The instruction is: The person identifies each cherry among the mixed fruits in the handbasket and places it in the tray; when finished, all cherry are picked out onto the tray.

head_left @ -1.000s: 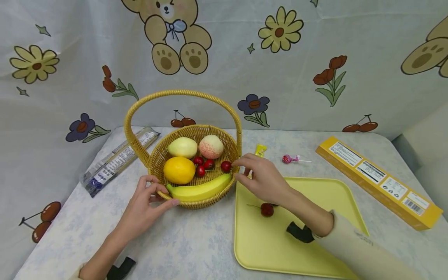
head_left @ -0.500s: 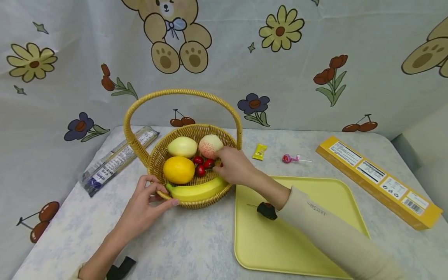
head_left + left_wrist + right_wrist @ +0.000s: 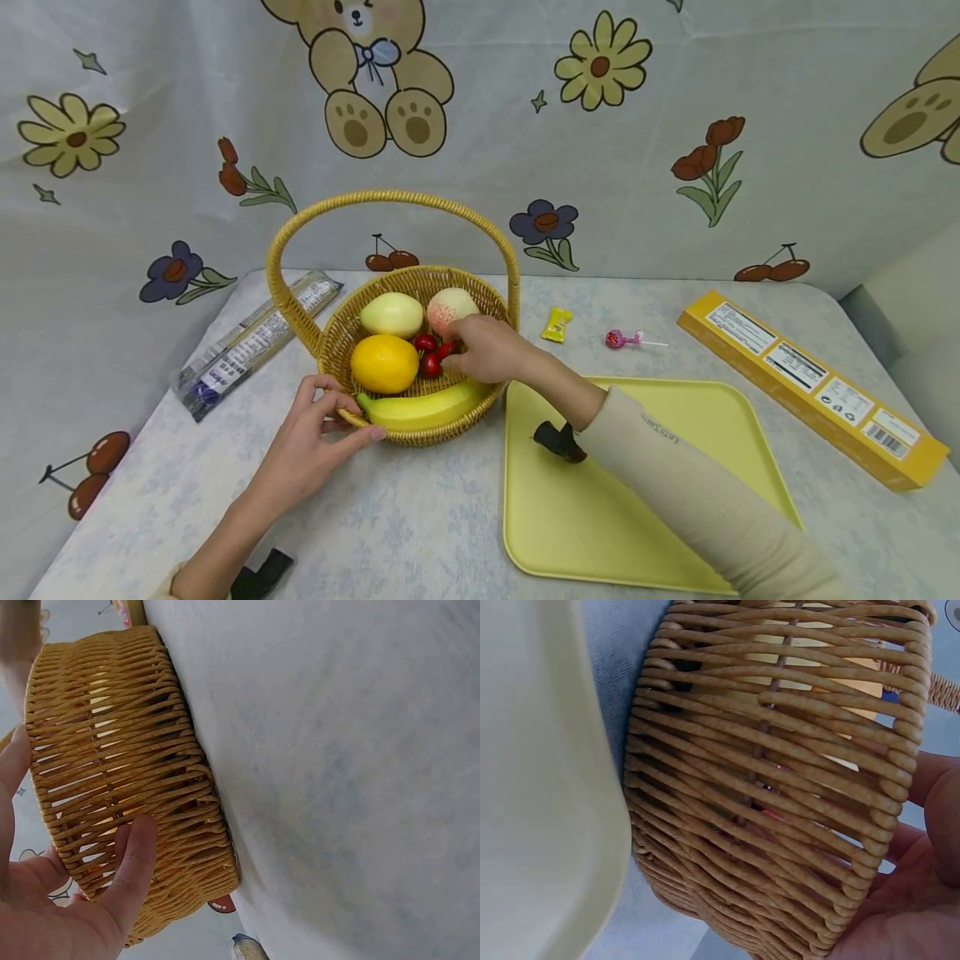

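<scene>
A yellow wicker basket [image 3: 431, 435] with a tall arched handle holds a banana [image 3: 431, 407], an orange-yellow fruit [image 3: 384, 364], a pale yellow-green fruit [image 3: 392, 314], a peach [image 3: 448, 305] and several cherries [image 3: 430, 365]. My left hand [image 3: 313, 437] grips the basket's near-left rim, its thumb against the outer wall in the left wrist view. My right hand [image 3: 491, 348] reaches over the right rim into the basket. Its thumb and fingers pinch a cherry [image 3: 447, 349] beside the peach. In the right wrist view, the basket's wall [image 3: 765, 772] partly hides that hand.
A yellow tray [image 3: 622, 533] lies right of the basket, partly under the right forearm. Behind it are a yellow-wrapped candy [image 3: 557, 324] and a lollipop [image 3: 617, 339]. A long orange box [image 3: 813, 392] lies far right. A clear-and-silver packet [image 3: 255, 346] lies left of the basket.
My right hand has moved left from the basket's right rim into the basket, onto the cherry cluster, covering the cherry at the right. My left hand and the basket stay in place.
</scene>
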Available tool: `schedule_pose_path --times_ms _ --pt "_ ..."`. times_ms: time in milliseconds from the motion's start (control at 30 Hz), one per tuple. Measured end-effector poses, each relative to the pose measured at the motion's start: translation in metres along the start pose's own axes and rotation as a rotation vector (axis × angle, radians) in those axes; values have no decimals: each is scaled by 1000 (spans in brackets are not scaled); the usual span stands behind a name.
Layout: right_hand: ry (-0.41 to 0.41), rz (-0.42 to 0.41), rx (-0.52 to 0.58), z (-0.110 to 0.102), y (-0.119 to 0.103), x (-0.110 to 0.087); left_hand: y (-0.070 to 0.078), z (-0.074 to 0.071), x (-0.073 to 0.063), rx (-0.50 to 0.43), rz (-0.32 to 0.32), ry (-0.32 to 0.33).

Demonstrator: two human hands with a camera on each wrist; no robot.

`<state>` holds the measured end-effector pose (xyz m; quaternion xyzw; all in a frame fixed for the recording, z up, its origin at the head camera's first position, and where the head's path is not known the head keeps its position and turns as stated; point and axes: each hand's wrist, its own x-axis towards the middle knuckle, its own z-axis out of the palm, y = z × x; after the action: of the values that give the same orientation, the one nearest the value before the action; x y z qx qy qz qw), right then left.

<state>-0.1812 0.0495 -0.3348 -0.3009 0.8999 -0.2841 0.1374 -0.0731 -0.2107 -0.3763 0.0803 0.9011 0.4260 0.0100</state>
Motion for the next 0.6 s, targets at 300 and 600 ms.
schedule_pose_path --times_ms 300,600 --pt "-49 77 -123 2 -6 4 -2 0 0 -1 16 4" --pt "-173 90 -111 3 -3 11 -3 2 1 24 17 10"
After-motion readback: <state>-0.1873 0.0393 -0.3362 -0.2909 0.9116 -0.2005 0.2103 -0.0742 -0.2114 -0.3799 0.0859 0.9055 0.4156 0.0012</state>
